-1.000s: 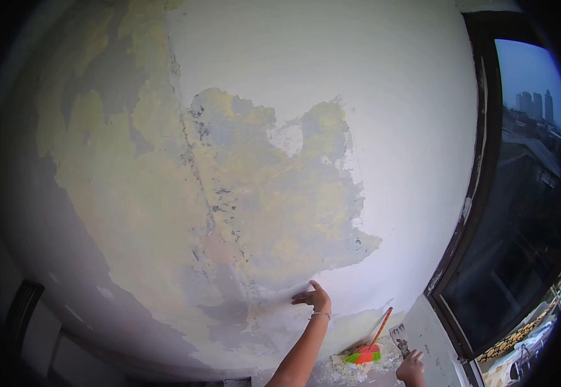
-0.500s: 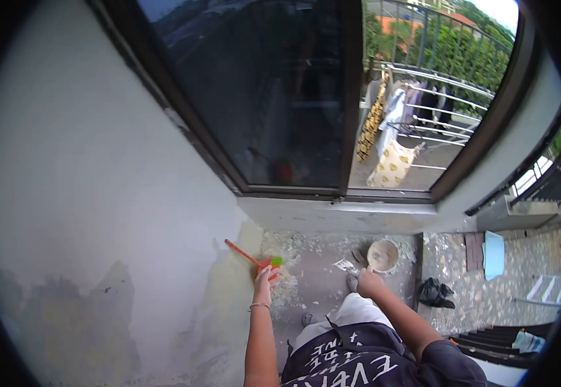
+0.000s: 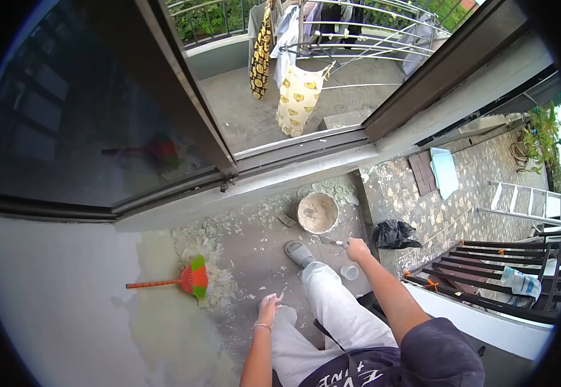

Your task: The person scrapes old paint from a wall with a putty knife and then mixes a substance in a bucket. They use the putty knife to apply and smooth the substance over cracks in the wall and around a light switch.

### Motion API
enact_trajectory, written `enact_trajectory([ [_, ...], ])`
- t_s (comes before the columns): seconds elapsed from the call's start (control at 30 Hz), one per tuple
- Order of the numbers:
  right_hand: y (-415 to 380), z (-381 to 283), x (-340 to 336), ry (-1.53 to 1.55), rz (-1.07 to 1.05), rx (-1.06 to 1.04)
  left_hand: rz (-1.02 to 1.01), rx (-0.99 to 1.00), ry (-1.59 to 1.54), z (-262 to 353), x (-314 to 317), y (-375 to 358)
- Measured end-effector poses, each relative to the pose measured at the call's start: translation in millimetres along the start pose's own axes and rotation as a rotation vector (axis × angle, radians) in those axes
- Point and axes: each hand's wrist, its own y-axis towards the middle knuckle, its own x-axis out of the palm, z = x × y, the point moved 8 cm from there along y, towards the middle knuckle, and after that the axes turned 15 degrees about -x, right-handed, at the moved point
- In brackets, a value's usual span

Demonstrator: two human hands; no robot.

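My right hand [image 3: 358,249] grips the handle of a putty knife [image 3: 338,243]; its blade points left, just below a round bucket [image 3: 318,213] with pale residue inside. My left hand [image 3: 269,309], a bracelet at its wrist, is over my knee with its fingers apart and nothing in them. Left of it and apart from it is a broom [image 3: 193,282] with a red and green head and a thin orange-red stick. A clear plastic cup [image 3: 350,272] stands on the floor beside my right leg.
Flaked paint chips [image 3: 212,242] litter the floor along the wall. A black plastic bag [image 3: 395,235] lies on the step at right, with a white ladder [image 3: 525,200] and black rack [image 3: 480,271] beyond. A sliding door [image 3: 209,97] opens onto hanging laundry.
The view has swung right and down. My left hand has drawn back from the broom, which it overlapped before. My right hand has shifted from the bucket's near rim to its lower right.
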Motion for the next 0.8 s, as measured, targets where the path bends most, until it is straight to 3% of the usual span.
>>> enact_trajectory([
  [0.07,51.4,26.1,20.5,0.02,0.089,0.079,0.03,0.043,0.078,9.7,6.1,55.7],
  [0.2,157.3,62.7,67.9,-0.048,0.189,0.046,0.111,0.207,0.168,33.5,10.5,170.4],
  [0.3,223.5,69.2,98.3,-0.054,0.179,0.025,0.117,0.235,0.202,48.6,20.3,221.5],
  [0.43,292.8,75.8,142.0,-0.088,0.171,-0.044,0.069,0.164,0.094,14.8,29.0,297.0],
  [0.6,353.7,76.3,184.9,-0.115,0.17,-0.209,0.074,-0.002,0.133,-20.7,36.0,324.4],
  [0.8,371.3,84.8,195.0,-0.051,0.095,-0.174,0.082,-0.047,0.143,-45.2,32.7,309.0],
])
